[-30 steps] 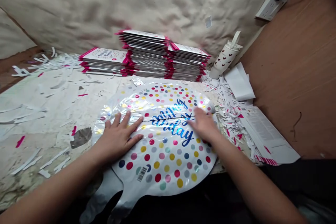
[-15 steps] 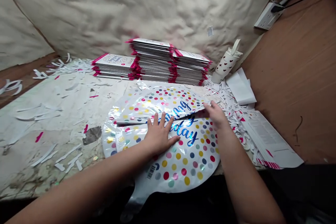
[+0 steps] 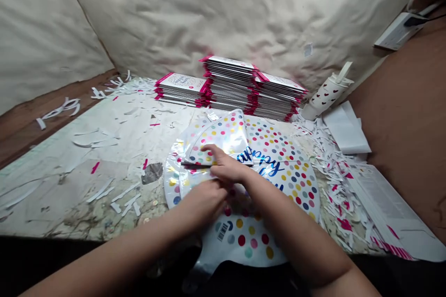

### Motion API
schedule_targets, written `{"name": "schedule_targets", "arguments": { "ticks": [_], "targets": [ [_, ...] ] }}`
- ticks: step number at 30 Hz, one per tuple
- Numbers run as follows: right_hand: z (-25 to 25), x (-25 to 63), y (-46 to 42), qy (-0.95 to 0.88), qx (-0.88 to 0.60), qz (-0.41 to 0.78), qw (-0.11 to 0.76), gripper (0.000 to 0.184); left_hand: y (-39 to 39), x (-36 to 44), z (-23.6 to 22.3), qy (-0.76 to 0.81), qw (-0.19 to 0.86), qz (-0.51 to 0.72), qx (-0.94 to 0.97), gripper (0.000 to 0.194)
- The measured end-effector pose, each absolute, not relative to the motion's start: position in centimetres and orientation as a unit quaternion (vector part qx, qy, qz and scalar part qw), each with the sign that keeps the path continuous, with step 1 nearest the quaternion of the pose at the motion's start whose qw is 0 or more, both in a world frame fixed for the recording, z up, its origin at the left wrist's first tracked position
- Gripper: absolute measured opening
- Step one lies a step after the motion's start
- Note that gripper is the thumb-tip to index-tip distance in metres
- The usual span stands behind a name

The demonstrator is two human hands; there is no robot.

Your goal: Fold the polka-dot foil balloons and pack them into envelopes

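A flat foil balloon (image 3: 258, 241), white with coloured dots and blue lettering, lies over the front table edge, its tail hanging down at the lower left. Its upper layer is folded into a wedge-shaped flap (image 3: 223, 134), on other dotted foil sheets (image 3: 282, 144). My right hand (image 3: 226, 167) reaches across to the left and closes at the flap's front fold, index finger stuck out over the foil. Just below it, my left hand (image 3: 209, 197) rests on the balloon with bent knuckles. Its fingertips are hidden beneath the right hand.
Stacks of pink-edged flat packets (image 3: 230, 86) stand against the covered back wall. To their right are a white tumbler with hearts (image 3: 325, 97) and folded white paper (image 3: 348, 127). Paper shreds (image 3: 324, 167) and a pile of printed sheets (image 3: 393, 213) lie along the right side.
My right hand has carried the right part of the flap over to the left, doubling it. My left hand, spread flat before, has bent its fingers and drawn nearer. The view has turned left.
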State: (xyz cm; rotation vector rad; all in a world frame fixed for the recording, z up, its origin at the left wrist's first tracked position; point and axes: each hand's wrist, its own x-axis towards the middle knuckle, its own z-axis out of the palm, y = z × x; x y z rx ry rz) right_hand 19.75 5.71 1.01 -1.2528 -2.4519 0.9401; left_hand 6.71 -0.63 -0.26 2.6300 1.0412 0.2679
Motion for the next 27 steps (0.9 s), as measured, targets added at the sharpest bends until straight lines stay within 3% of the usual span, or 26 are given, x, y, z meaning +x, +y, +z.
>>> {"name": "schedule_targets", "arguments": {
  "ticks": [3, 5, 10, 15, 19, 21, 24, 27],
  "targets": [
    [-0.2, 20.7, 5.5, -0.835, -0.452, 0.275, 0.152, 0.051, 1.6, 1.6, 0.1, 0.39, -0.018, 0.113, 0.914, 0.031],
    [-0.8, 19.9, 5.2, -0.841, -0.462, 0.237, 0.154, 0.041, 3.6, -0.8, 0.6, 0.375, -0.116, 0.082, 0.916, 0.025],
    [-2.2, 15.4, 5.1, -0.831, -0.515, 0.132, 0.165, 0.023, 4.7, -0.7, 2.7, 0.391, -0.211, 0.081, 0.892, 0.026],
    [-1.3, 16.7, 6.6, -0.804, -0.555, 0.072, 0.199, 0.01, 2.8, 0.9, 0.6, 0.375, -0.085, 0.091, 0.919, 0.036],
    [4.0, 25.5, 6.9, -0.714, -0.631, -0.01, 0.303, 0.021, 3.4, 0.4, -2.0, 0.487, 0.002, 0.001, 0.873, 0.088],
    [7.0, 30.0, 5.8, -0.653, -0.653, -0.081, 0.374, 0.029, 3.9, 0.3, -2.0, 0.518, 0.019, -0.03, 0.854, 0.099],
    [8.9, 33.7, 2.4, -0.681, -0.537, -0.147, 0.477, 0.018, 4.9, 0.1, -0.6, 0.524, 0.057, -0.043, 0.849, 0.09],
    [6.9, 33.9, -1.5, -0.83, -0.376, -0.037, 0.411, 0.02, 5.8, -0.8, 2.2, 0.569, 0.065, 0.038, 0.819, 0.06]
  ]
}}
